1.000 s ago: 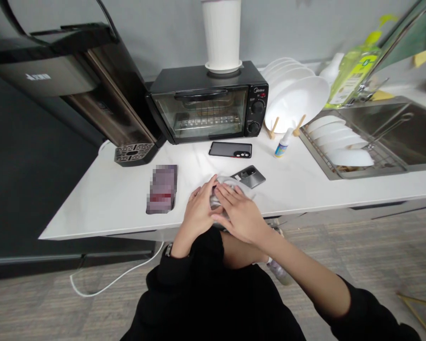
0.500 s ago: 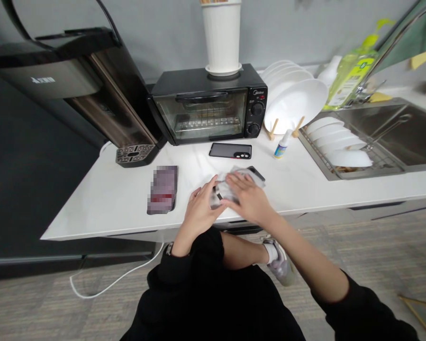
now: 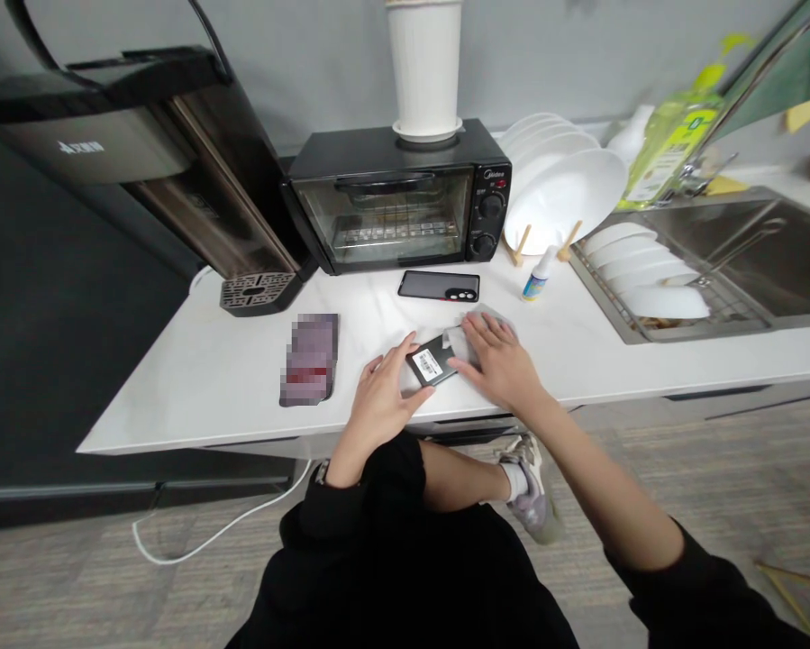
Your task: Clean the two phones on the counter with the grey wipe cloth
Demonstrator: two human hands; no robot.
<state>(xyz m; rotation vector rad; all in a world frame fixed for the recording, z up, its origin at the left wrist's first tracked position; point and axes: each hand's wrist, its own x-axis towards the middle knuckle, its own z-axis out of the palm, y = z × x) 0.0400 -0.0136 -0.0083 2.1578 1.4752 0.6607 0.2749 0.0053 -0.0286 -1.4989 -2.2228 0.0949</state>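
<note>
A dark phone (image 3: 441,357) with a white barcode label lies on the white counter in front of me. My left hand (image 3: 386,389) grips its left end between thumb and fingers. With fingers pressed flat, my right hand (image 3: 497,359) holds a pale grey cloth (image 3: 455,342) against the right part of the phone, hiding that end. Just behind is a black-rimmed phone case (image 3: 438,287). A small spray bottle (image 3: 540,274) with a blue and yellow label stands to the right. Left of my hands lies another phone-shaped item (image 3: 310,359), its face pixelated.
A black toaster oven (image 3: 397,216) backs the counter (image 3: 202,397), with a white cup (image 3: 424,72) on top. On the left stands a tall drink dispenser (image 3: 208,198). White plates (image 3: 567,198) in a rack and a sink (image 3: 769,261) with dishes are at right.
My right hand has slid right along the phone with the cloth, uncovering the barcode label. My left hand has stayed at the phone's left end.
</note>
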